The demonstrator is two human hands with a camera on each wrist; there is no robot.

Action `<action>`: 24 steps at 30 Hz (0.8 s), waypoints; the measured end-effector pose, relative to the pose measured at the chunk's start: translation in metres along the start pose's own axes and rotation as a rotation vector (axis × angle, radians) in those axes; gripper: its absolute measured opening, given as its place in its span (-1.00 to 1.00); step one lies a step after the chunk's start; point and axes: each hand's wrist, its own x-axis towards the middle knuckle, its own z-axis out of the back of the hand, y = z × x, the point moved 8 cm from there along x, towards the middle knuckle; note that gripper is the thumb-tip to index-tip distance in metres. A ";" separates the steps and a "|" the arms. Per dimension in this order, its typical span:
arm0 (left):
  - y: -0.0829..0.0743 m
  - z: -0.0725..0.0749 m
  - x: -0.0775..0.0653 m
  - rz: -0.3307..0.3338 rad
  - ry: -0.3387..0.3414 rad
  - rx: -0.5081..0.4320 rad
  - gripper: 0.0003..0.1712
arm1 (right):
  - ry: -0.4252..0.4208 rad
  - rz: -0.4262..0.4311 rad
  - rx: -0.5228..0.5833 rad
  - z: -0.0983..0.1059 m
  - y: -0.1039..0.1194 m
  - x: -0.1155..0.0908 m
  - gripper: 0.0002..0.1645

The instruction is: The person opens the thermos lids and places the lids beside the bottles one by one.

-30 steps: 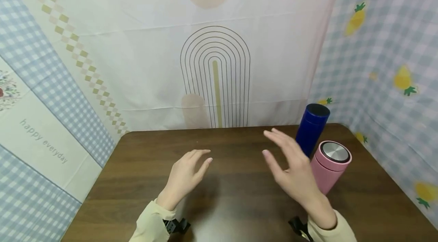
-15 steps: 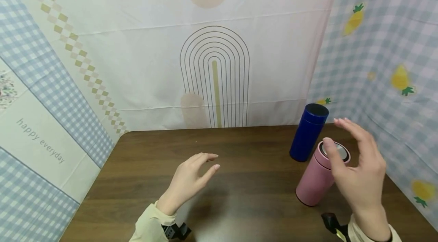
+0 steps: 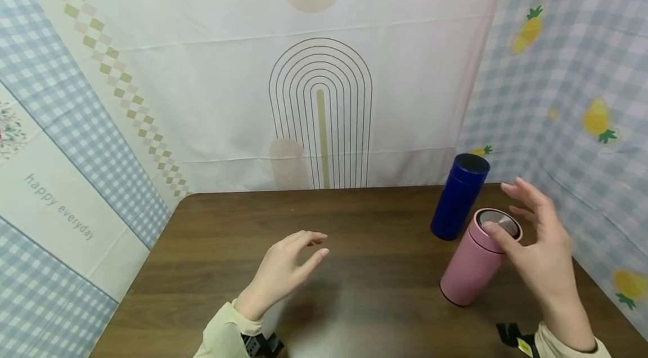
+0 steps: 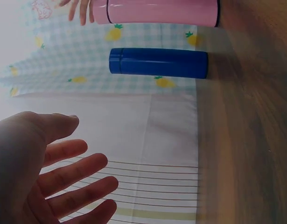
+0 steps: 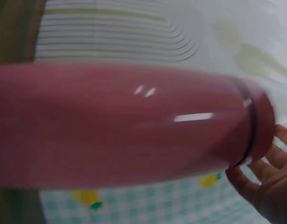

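Observation:
A pink thermos bottle (image 3: 473, 265) with a silver-topped lid (image 3: 498, 223) stands upright on the table's right side. My right hand (image 3: 544, 251) is at its lid, thumb and fingers spread around the top; whether they touch it I cannot tell. In the right wrist view the pink thermos fills much of the frame, with the hand (image 5: 269, 179) at its lid end. Behind it stands a blue thermos bottle (image 3: 458, 200) with a black top. My left hand (image 3: 286, 268) hovers over the table's middle, fingers loosely bent and holding nothing.
The brown wooden table (image 3: 364, 301) runs back to a white cloth wall (image 3: 217, 110) with line arches. A checked cloth with pineapples (image 3: 572, 150) hangs at the right, and a blue checked cloth (image 3: 45, 59) at the left.
My right hand has moved right, from in front of both bottles to the pink thermos's lid, then lowered slightly. My left hand has drifted slightly right. Both bottles stay put.

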 end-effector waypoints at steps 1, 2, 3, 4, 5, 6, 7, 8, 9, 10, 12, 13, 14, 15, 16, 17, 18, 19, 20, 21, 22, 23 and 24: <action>0.001 -0.001 0.000 -0.001 0.007 0.003 -0.72 | 0.031 -0.024 0.001 -0.002 -0.006 -0.001 0.03; 0.001 -0.003 -0.001 -0.003 0.015 0.008 -0.71 | 0.062 -0.049 -0.001 -0.005 -0.012 -0.002 0.08; 0.002 -0.005 -0.002 -0.005 0.024 0.013 -0.71 | 0.090 -0.069 -0.006 -0.007 -0.017 -0.003 0.11; 0.003 -0.007 -0.003 -0.006 0.034 0.017 -0.71 | 0.124 -0.084 -0.001 -0.010 -0.022 -0.005 0.13; 0.003 -0.009 -0.004 -0.005 0.046 0.019 -0.70 | 0.155 -0.095 0.024 -0.012 -0.027 -0.007 0.14; 0.004 -0.011 -0.004 -0.002 0.057 0.017 -0.70 | 0.181 -0.103 0.084 -0.015 -0.032 -0.009 0.13; 0.004 -0.013 -0.005 -0.001 0.066 0.014 -0.70 | 0.207 -0.096 0.179 -0.017 -0.036 -0.010 0.11; 0.005 -0.014 -0.005 0.000 0.073 0.013 -0.70 | 0.226 -0.085 0.282 -0.019 -0.039 -0.012 0.10; 0.005 -0.015 -0.006 0.001 0.080 0.012 -0.70 | 0.243 -0.075 0.390 -0.020 -0.042 -0.014 0.09; 0.005 -0.016 -0.006 0.001 0.084 0.014 -0.70 | 0.263 -0.062 0.502 -0.022 -0.044 -0.016 0.08; 0.006 -0.018 -0.007 -0.003 0.087 0.016 -0.71 | 0.306 -0.054 0.675 -0.025 -0.050 -0.020 0.09; 0.006 -0.019 -0.008 -0.006 0.087 0.020 -0.72 | 0.332 -0.050 0.714 -0.027 -0.052 -0.023 0.11; 0.006 -0.019 -0.008 -0.008 0.087 0.026 -0.73 | 0.354 -0.059 0.725 -0.028 -0.055 -0.025 0.13; 0.006 -0.020 -0.008 -0.012 0.086 0.031 -0.74 | 0.378 -0.077 0.712 -0.030 -0.059 -0.028 0.14; 0.006 -0.020 -0.009 -0.016 0.086 0.038 -0.74 | 0.402 -0.084 0.698 -0.032 -0.062 -0.031 0.15; 0.005 -0.021 -0.009 -0.020 0.087 0.043 -0.75 | 0.424 -0.105 0.658 -0.033 -0.066 -0.034 0.14; 0.005 -0.021 -0.009 -0.024 0.088 0.050 -0.75 | 0.444 -0.121 0.620 -0.035 -0.070 -0.036 0.12; 0.005 -0.021 -0.009 -0.029 0.088 0.052 -0.76 | 0.465 -0.137 0.581 -0.036 -0.073 -0.039 0.07; 0.004 -0.022 -0.009 -0.032 0.089 0.056 -0.76 | 0.486 -0.148 0.549 -0.037 -0.077 -0.041 0.01; 0.004 -0.022 -0.010 -0.034 0.090 0.058 -0.76 | 0.509 -0.153 0.516 -0.039 -0.080 -0.044 -0.05; 0.004 -0.022 -0.010 -0.036 0.092 0.060 -0.77 | 0.531 -0.148 0.490 -0.040 -0.082 -0.046 -0.12; 0.004 -0.022 -0.010 -0.034 0.096 0.057 -0.77 | 0.552 -0.156 0.465 -0.042 -0.086 -0.049 -0.17; 0.004 -0.022 -0.010 -0.028 0.102 0.044 -0.77 | 0.572 -0.157 0.458 -0.043 -0.088 -0.052 -0.23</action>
